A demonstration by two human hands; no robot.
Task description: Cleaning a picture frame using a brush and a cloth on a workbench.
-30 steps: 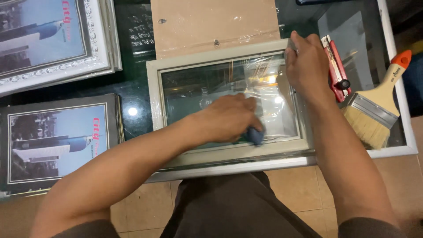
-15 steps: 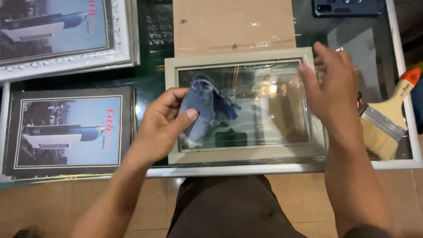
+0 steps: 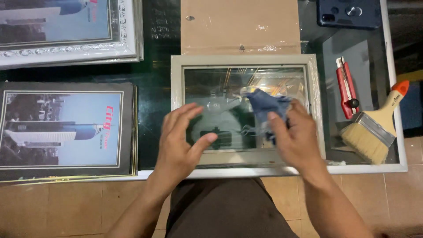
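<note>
A pale grey picture frame (image 3: 244, 60) with a pane of glass lies flat on the dark glass table (image 3: 154, 88), right in front of the person. The right hand (image 3: 297, 139) is pinched around a crumpled blue cloth (image 3: 264, 105), pressing it onto the glass near the middle of the frame's right half. The left hand (image 3: 180, 139) is spread open, fingers apart, resting on the frame's lower left part with the thumb stretched out over the glass; it holds nothing. Just beyond the frame, touching its far edge, lies a brown backing board (image 3: 240, 24). To the right of the frame, a red utility knife (image 3: 346, 88) lies on the table, and beside it a wide paintbrush (image 3: 374, 130) with pale bristles and an orange-tipped handle. A dark blue phone (image 3: 348, 13) sits at the far right corner. On the left, well apart from the hands, lies a print in a black frame (image 3: 66, 130) showing a tall building, and above it another print in an ornate white frame (image 3: 70, 31).
</note>
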